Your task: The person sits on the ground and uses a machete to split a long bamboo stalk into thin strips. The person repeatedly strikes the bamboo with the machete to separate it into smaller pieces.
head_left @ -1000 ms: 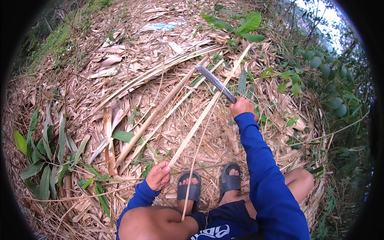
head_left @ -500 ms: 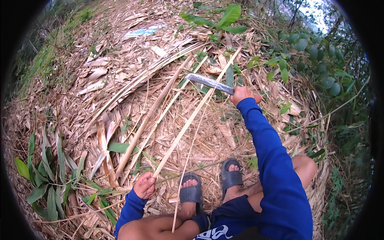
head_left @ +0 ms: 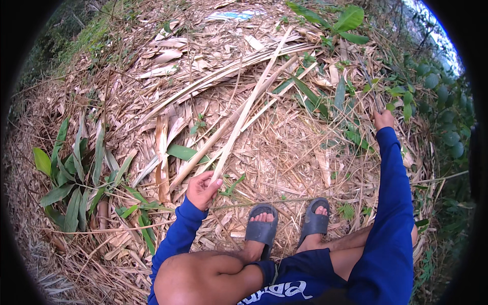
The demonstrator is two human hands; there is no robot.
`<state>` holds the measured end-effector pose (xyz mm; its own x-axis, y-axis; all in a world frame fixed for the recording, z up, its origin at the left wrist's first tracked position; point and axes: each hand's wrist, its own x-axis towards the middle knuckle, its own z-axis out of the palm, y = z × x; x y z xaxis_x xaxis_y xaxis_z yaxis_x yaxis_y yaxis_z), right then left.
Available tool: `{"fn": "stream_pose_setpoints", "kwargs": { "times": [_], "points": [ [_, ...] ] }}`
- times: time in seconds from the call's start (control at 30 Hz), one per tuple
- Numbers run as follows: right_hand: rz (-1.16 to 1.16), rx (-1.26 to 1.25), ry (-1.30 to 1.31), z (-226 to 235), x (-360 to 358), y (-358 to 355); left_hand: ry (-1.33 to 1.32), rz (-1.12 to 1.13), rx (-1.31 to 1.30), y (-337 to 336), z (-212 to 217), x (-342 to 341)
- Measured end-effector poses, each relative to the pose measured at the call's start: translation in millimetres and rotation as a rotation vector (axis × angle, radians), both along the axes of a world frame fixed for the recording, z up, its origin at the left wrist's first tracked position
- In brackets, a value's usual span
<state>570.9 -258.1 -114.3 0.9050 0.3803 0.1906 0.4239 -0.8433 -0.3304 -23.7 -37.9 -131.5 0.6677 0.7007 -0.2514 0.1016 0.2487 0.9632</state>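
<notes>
Between the fingers of my left hand (head_left: 202, 191) is the near end of a long pale bamboo strip (head_left: 252, 99). The strip slants away from me to the upper right, crossing over other strips on the ground. Off to the right, my right hand (head_left: 384, 120) grips a machete (head_left: 369, 81) by its handle, which the fingers mostly hide. Its blade points away from me and is seen nearly edge-on, apart from the strip. A thicker tan stalk (head_left: 213, 141) lies beneath and beside the held strip.
Dry leaves and husks litter the ground. A bundle of long strips (head_left: 203, 87) lies beyond the stalk. A broad-leaved plant (head_left: 73, 175) grows at left, a green sapling (head_left: 348, 23) at the far right, and leafy bushes (head_left: 447, 119) along the right edge. My sandalled feet (head_left: 263, 223) are close by.
My right hand has swung the machete right, off the strip, and its blade has turned to point away. My left hand still holds the strip, which now lies further left. The view has shifted.
</notes>
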Motion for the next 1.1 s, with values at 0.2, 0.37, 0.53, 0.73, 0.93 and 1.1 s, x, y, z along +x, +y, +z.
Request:
{"fn": "stream_pose_setpoints", "kwargs": {
  "times": [0.2,0.37,0.53,0.73,0.93,1.1],
  "points": [
    [0.344,0.551,0.375,20,-150,43,-0.017,-0.110,0.002,-31,52,42],
    [0.577,0.576,0.473,48,-270,52,-0.182,-0.270,-0.076,-33,52,53],
    [0.783,0.304,0.368,58,-324,57,-0.218,-0.326,-0.359,-34,52,58],
    [0.914,0.168,0.253,49,-337,64,-0.207,-0.189,-0.375,-46,44,62],
    [0.984,0.197,0.190,57,-357,68,-0.179,0.068,-0.269,-53,24,76],
    [0.855,0.249,0.322,60,-365,78,-0.201,0.300,0.085,1,17,54]
  ]
}}
